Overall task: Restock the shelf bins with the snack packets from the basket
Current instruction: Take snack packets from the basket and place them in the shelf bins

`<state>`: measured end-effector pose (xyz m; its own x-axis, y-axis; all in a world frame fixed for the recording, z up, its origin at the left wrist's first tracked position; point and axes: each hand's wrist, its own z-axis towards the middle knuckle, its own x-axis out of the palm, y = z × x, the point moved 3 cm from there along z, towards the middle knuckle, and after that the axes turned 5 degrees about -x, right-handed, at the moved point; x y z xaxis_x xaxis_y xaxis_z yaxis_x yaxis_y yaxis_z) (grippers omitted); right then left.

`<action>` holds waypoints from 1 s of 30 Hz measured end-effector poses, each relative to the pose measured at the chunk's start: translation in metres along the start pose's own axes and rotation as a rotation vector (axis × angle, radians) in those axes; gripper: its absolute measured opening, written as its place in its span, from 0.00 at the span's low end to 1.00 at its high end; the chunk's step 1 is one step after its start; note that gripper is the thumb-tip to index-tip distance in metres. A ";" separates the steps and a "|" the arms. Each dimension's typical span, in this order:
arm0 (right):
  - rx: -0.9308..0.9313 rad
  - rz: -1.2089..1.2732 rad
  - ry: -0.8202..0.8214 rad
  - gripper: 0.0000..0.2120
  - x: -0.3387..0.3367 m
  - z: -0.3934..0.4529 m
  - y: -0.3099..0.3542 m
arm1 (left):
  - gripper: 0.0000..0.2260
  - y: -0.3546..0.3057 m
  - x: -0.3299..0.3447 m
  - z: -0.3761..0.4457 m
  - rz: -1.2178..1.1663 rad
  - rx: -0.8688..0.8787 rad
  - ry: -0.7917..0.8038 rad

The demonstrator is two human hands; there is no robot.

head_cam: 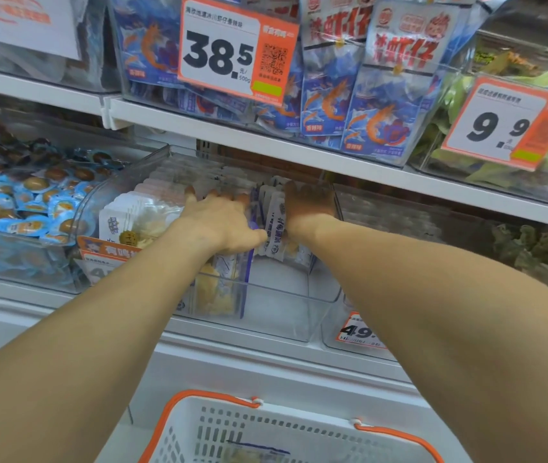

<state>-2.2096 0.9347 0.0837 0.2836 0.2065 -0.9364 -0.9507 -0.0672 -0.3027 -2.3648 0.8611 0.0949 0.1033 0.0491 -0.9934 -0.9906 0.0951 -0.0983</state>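
Note:
Both my hands reach into a clear plastic shelf bin on the lower shelf. Between them stands a row of upright white-and-purple snack packets. My left hand presses against the packets from the left, fingers stretched forward and thumb touching them. On the other side my right hand presses the same row, its fingertips hidden deep in the bin. More packets of the same kind stand at the bin's left. A white basket with orange handles sits below, one packet visible inside.
Above hangs a shelf with a bin of blue shrimp snack packets and a price tag reading 38.5. A bin of small blue-wrapped snacks stands left. Green packets and a 9.9 tag lie right.

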 end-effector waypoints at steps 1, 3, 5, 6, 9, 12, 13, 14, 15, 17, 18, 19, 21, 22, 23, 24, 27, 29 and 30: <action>0.010 0.002 0.006 0.36 0.001 0.003 0.000 | 0.33 0.000 0.000 0.000 -0.014 0.008 -0.006; -0.004 -0.006 -0.008 0.42 0.001 0.005 -0.001 | 0.32 0.001 0.000 0.001 -0.058 0.021 -0.028; -0.048 -0.058 -0.034 0.56 -0.001 0.001 -0.003 | 0.32 0.001 -0.001 0.002 -0.090 0.019 -0.032; -0.087 -0.089 -0.059 0.61 -0.002 -0.002 -0.002 | 0.33 0.001 -0.002 0.003 -0.093 0.010 -0.024; -0.214 -0.021 -0.037 0.62 -0.003 -0.006 0.005 | 0.29 -0.001 -0.008 0.004 -0.050 -0.021 0.027; -0.168 0.121 0.039 0.60 -0.002 -0.006 0.010 | 0.21 -0.007 -0.010 0.006 -0.124 0.004 0.077; -0.151 0.169 0.061 0.61 -0.001 -0.007 0.010 | 0.22 -0.009 -0.010 0.008 -0.152 0.016 0.091; -0.146 0.215 0.072 0.62 0.000 -0.008 0.010 | 0.23 -0.010 -0.010 0.009 -0.167 0.022 0.102; -0.146 0.253 0.065 0.63 0.000 -0.010 0.008 | 0.25 -0.011 -0.011 0.011 -0.175 0.019 0.105; -0.115 0.281 0.032 0.63 -0.001 -0.014 0.003 | 0.22 -0.013 -0.012 0.013 -0.190 0.022 0.103; -0.082 0.266 0.031 0.61 -0.001 -0.016 0.002 | 0.19 -0.014 -0.013 0.014 -0.186 0.031 0.108; -0.054 0.247 0.038 0.57 -0.001 -0.017 0.002 | 0.15 -0.015 -0.013 0.015 -0.175 0.032 0.116; -0.017 0.214 0.060 0.49 0.004 -0.016 0.005 | 0.12 -0.016 -0.016 0.019 -0.143 0.026 0.114; 0.002 0.201 0.069 0.45 0.006 -0.016 0.007 | 0.12 -0.017 -0.017 0.021 -0.131 0.028 0.109; 0.018 0.196 0.071 0.43 0.008 -0.014 0.007 | 0.12 -0.017 -0.016 0.023 -0.120 0.035 0.105; 0.025 0.185 0.069 0.42 0.009 -0.013 0.006 | 0.12 -0.017 -0.014 0.025 -0.110 0.045 0.105; 0.000 0.103 0.016 0.47 0.005 -0.011 0.002 | 0.15 -0.016 -0.006 0.026 -0.130 0.046 0.116; -0.001 0.024 -0.019 0.49 0.001 -0.009 0.002 | 0.18 -0.016 -0.009 0.027 -0.134 0.055 0.040; 0.001 -0.004 -0.025 0.50 0.001 -0.006 0.002 | 0.19 -0.015 -0.012 0.027 -0.135 0.065 -0.011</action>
<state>-2.2110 0.9290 0.0813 0.2843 0.2311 -0.9305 -0.9497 -0.0650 -0.3063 -2.3491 0.8858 0.1103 0.2361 0.0425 -0.9708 -0.9599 0.1659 -0.2262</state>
